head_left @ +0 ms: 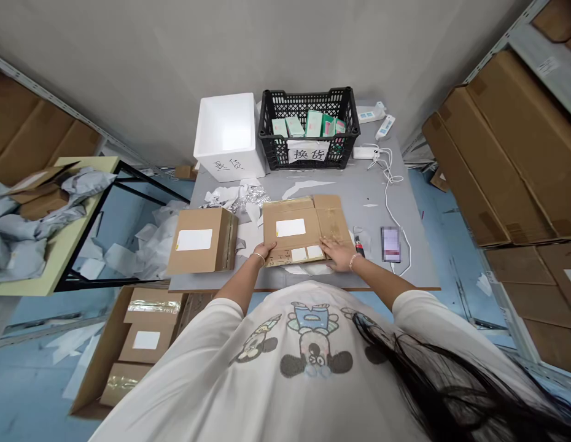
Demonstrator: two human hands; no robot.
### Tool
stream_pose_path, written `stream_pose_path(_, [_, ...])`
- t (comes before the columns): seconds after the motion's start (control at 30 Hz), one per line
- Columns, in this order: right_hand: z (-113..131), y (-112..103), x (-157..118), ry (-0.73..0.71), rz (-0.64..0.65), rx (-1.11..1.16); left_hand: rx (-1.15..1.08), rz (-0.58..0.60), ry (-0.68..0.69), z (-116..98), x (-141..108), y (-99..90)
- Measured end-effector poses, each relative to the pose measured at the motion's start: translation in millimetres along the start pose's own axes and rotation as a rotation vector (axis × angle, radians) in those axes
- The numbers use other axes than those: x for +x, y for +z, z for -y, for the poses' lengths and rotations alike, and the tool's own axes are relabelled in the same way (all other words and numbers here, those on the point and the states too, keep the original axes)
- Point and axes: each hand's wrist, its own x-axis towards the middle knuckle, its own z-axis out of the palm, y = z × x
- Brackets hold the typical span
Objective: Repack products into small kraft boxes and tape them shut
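A flattened cardboard box (288,212) with white labels and handwriting lies on the grey table. My left hand (264,251) grips its lower left corner, thumb on top and the other fingers hidden beneath. With fingers spread, my right hand (339,254) rests flat on its lower right part. A closed cardboard box (193,241) with a white label stands to the left, apart from my left hand. Just right of my right hand lies a red and black tool (359,247). A phone (391,244) on a white cable is farther right.
At the table's back stand a white foam box (228,132) and a black crate (308,147) holding small boxes. Scraps and wrap (234,195) lie before them. Power strips (366,153) sit back right. Left are a side table (50,264) with parcels and a large open carton (94,362).
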Motion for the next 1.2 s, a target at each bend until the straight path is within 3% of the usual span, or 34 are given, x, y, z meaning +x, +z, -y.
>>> stream_pose_path(0.07, [22.3,7.9,0.8,-0.202,-0.063,-0.024,-0.001,0.002,-0.008,-5.2,4.3,0.8])
stream_pose_path(0.17, [55.1,33.5,8.3,-0.366,0.009,-0.055,-0.007,0.006,-0.007,-12.8,12.1,2.9])
stream_pose_path(0.23, [67.6,53.4,16.1,-0.323,0.021,-0.068,-0.012,0.006,-0.003,-17.2,18.5,4.5])
stream_pose_path(0.4, [67.3,84.9,29.5,0.047,0.033,-0.017,-0.025,0.011,0.006,-21.4,27.8,6.1])
stream_pose_path(0.53, [67.7,85.6,22.0,0.024,0.059,0.073,-0.059,0.044,0.026,-12.4,22.1,4.1])
stream_pose_path(0.63, [78.7,70.2,4.4,-0.096,-0.063,0.179,-0.124,0.058,0.082,0.1,13.9,0.6])
stream_pose_path(0.77, [84.6,27.6,-17.8,-0.170,-0.331,0.262,-0.179,0.077,0.141,17.7,0.4,-6.4])
stream_pose_path(0.93, [42.5,-34.2,-11.8,0.145,-0.488,0.246,-0.271,0.102,0.224,29.3,-28.2,-13.9])
stream_pose_path(1.03, [10.7,-63.6,6.8,0.352,-0.672,0.288,-0.314,0.075,0.296,25.7,-54.7,-23.9])
stream_pose_path(1.13, [-13.9,-95.7,36.4,0.476,-0.932,0.405,-0.366,0.002,0.369,18.8,-87.7,-47.5])
stream_pose_path(1.2, [-26.1,-121.0,66.3,0.459,-1.045,0.486,-0.415,-0.084,0.414,17.6,-112.9,-71.0])
